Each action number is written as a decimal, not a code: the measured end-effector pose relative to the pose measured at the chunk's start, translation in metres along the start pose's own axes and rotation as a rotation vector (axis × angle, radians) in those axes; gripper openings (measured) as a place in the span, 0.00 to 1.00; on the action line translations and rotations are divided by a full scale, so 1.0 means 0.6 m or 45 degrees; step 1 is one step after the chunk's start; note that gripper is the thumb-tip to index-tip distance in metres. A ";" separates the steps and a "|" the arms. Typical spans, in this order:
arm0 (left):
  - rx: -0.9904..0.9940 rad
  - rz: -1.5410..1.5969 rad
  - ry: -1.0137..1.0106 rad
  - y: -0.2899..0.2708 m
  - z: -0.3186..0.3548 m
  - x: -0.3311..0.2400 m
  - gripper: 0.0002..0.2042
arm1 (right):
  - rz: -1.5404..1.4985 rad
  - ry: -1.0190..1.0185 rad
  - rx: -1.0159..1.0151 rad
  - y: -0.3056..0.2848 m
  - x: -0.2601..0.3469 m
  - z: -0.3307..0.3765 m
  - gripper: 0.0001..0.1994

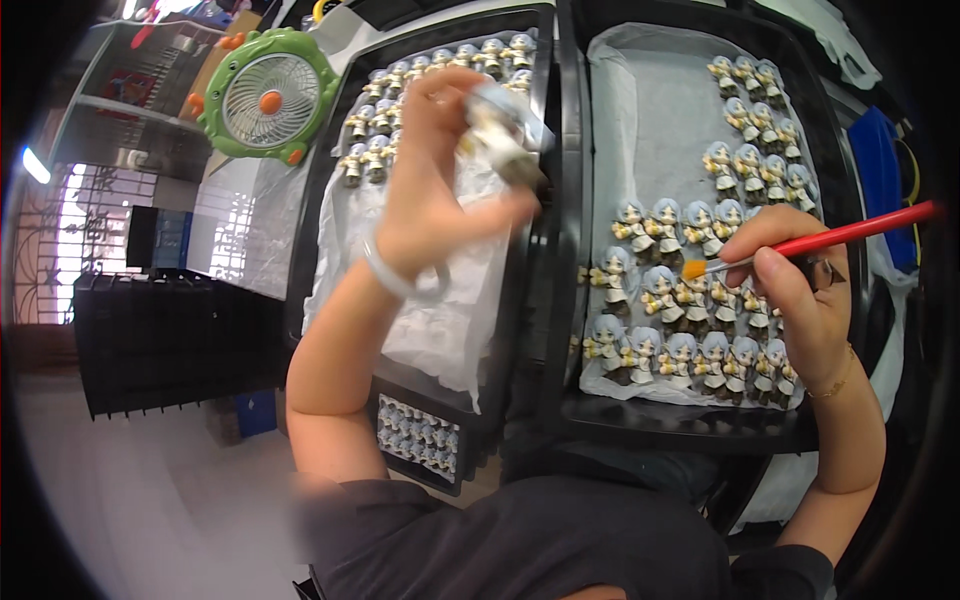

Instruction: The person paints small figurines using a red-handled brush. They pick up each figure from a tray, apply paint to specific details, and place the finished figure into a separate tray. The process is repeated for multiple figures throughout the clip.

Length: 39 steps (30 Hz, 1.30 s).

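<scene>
A figurine point(497, 138), probably light, stiff and chippable, best held by its body, is gripped in the left hand point(428, 195), a brush point(850, 231) in the right hand point(800, 295).

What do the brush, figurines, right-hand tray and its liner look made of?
Brush: handle glossy red, painted wood or plastic; ferrule silvery, likely metal; bristles orange, fibre unclear.
Figurines: probably moulded plastic, given the repeated shapes; finish too small to judge.
Right-hand tray: likely plastic, smooth black with rounded corners.
Liner: matte white, wrinkled sheet; paper or thin film.
</scene>
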<state>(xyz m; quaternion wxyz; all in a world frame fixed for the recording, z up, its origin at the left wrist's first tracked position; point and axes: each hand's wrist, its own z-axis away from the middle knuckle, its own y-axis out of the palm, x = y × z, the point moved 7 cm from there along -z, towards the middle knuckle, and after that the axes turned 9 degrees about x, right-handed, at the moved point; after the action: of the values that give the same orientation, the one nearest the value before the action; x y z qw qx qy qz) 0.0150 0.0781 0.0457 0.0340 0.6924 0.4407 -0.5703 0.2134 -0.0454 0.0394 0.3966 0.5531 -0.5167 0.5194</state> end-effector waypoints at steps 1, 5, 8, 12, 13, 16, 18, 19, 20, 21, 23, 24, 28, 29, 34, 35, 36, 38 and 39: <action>-0.115 0.012 -0.017 -0.036 -0.006 0.021 0.37 | 0.012 0.006 -0.022 -0.004 -0.002 0.001 0.08; -0.054 -0.759 -0.219 -0.128 0.000 0.082 0.31 | 0.045 0.027 0.000 -0.001 -0.008 -0.004 0.07; 0.203 -0.937 -0.477 -0.140 0.029 0.140 0.29 | 0.040 0.041 0.034 0.008 -0.021 -0.009 0.07; 0.396 -1.161 -0.653 -0.140 0.044 0.180 0.30 | 0.031 0.070 0.078 0.012 -0.027 -0.008 0.07; 0.407 -1.226 -0.688 -0.141 0.048 0.183 0.30 | 0.037 0.066 0.084 0.013 -0.027 -0.008 0.07; 0.432 -1.189 -0.832 -0.151 0.058 0.192 0.32 | 0.040 0.058 0.099 0.015 -0.025 -0.008 0.07; 0.433 -1.202 -0.867 -0.156 0.059 0.193 0.34 | 0.020 0.058 0.101 0.016 -0.026 -0.007 0.07; 0.431 -1.219 -0.870 -0.158 0.061 0.194 0.34 | 0.029 0.057 0.102 0.017 -0.026 -0.007 0.07; 0.429 -1.236 -0.872 -0.160 0.064 0.195 0.35 | 0.039 0.056 0.102 0.018 -0.027 -0.007 0.07; 0.422 -1.214 -0.842 -0.162 0.064 0.195 0.35 | 0.048 0.055 0.101 0.018 -0.027 -0.007 0.07; 0.409 -1.171 -0.776 -0.166 0.059 0.195 0.35 | 0.065 0.078 0.137 0.020 -0.029 -0.009 0.06; 0.418 -1.183 -0.809 -0.165 0.059 0.197 0.36 | 0.073 0.089 0.152 0.021 -0.030 -0.009 0.06; 0.466 -1.234 -0.838 -0.152 0.056 0.197 0.37 | 0.114 0.128 0.238 0.025 -0.036 -0.006 0.06; 0.487 -1.249 -0.812 -0.150 0.054 0.197 0.38 | 0.162 0.054 0.248 0.027 -0.038 -0.005 0.06; 0.448 -1.342 -0.837 -0.148 0.067 0.207 0.34 | 0.388 -0.037 0.417 0.047 -0.042 -0.007 0.06; 0.472 -1.363 -0.862 -0.145 0.061 0.205 0.34 | 0.388 -0.050 0.417 0.046 -0.044 -0.004 0.06; 0.495 -1.384 -0.889 -0.144 0.056 0.204 0.33 | 0.391 -0.038 0.408 0.041 -0.038 -0.002 0.06; 0.511 -1.273 -0.853 -0.155 0.062 0.207 0.32 | 0.420 -0.075 0.414 0.042 -0.030 -0.002 0.07; 0.522 -1.215 -0.826 -0.159 0.061 0.207 0.32 | 0.460 -0.110 0.408 0.043 -0.024 0.000 0.07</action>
<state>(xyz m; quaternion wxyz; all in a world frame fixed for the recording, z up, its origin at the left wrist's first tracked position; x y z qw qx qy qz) -0.0796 0.1868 -0.0256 -0.2265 0.2022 0.5508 -0.7775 0.1891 -0.0468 0.0227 0.1820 0.5293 -0.5346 0.6332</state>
